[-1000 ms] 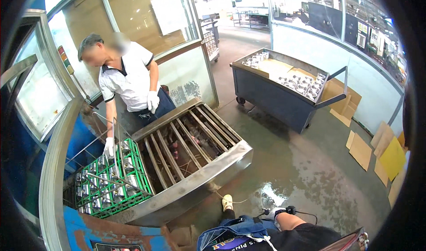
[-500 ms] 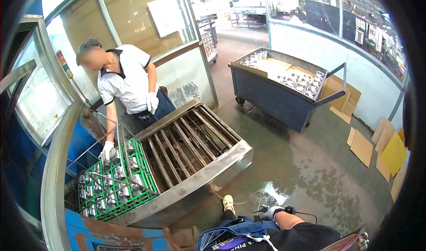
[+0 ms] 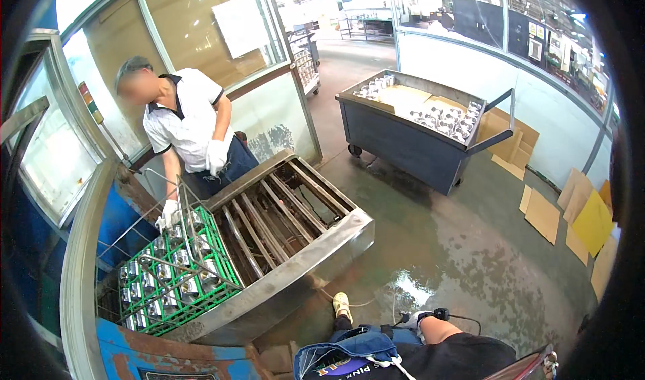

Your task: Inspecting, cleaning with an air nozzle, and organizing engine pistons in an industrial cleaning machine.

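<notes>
My right hand (image 3: 412, 321), in a pale glove with a dark device (image 3: 441, 313) strapped at the wrist, is low in front of my body, next to the blue apron (image 3: 346, 350). Its fingers are mostly hidden, and I cannot make out whether anything is in them. My left hand is out of view. Across a metal frame table with slats (image 3: 269, 208), a co-worker reaches one white-gloved hand (image 3: 169, 215) to the far side of a green wire rack (image 3: 235, 279) full of shiny metal cylindrical parts (image 3: 189, 286). The co-worker's other gloved hand (image 3: 216, 155) hangs at the waist.
A dark wheeled cart (image 3: 403, 141) holding metal parts and cardboard stands beyond the table. Cardboard sheets (image 3: 541, 215) lean and lie by the right wall. The floor (image 3: 463, 259) looks wet. A rusty blue panel (image 3: 181, 353) and metal door frame (image 3: 84, 259) border my left.
My view has shifted slightly, so the cart and wall sit further left. The co-worker's hand at the rack has moved a little farther away from me. My right hand stays low by the apron.
</notes>
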{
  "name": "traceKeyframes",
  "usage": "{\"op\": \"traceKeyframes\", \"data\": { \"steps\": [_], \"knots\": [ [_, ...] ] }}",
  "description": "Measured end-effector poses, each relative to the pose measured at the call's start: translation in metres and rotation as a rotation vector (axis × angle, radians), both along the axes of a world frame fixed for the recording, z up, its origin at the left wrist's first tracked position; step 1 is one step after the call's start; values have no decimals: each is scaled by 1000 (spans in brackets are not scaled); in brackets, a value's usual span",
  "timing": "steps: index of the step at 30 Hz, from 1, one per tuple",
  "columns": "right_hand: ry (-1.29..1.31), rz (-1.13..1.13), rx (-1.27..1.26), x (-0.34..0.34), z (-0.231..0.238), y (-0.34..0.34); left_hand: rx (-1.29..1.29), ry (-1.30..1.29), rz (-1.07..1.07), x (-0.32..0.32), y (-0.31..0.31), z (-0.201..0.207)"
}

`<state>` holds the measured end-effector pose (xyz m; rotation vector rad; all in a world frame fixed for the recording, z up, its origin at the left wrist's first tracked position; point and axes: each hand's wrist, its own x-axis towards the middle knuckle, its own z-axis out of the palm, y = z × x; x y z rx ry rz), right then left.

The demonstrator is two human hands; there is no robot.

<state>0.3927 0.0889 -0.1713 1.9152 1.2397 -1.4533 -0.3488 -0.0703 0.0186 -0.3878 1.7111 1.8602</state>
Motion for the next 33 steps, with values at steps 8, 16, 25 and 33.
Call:
{"op": "traceKeyframes", "data": {
  "steps": [8, 16, 25, 33],
  "knots": [
    [-61, 6, 54, 1, -43, -11, -23, -12, -19, -26, -5, -28],
    [-28, -127, 54, -6, 3, 0, 144, 41, -254, -86, -48, -99],
    [21, -217, 28, -2, -20, -13, -32, -18, 30, -14, 5, -20],
    [20, -335, 259, 8, -42, -17, 28, -53, 76, -8, 20, -14]
  ]
}}
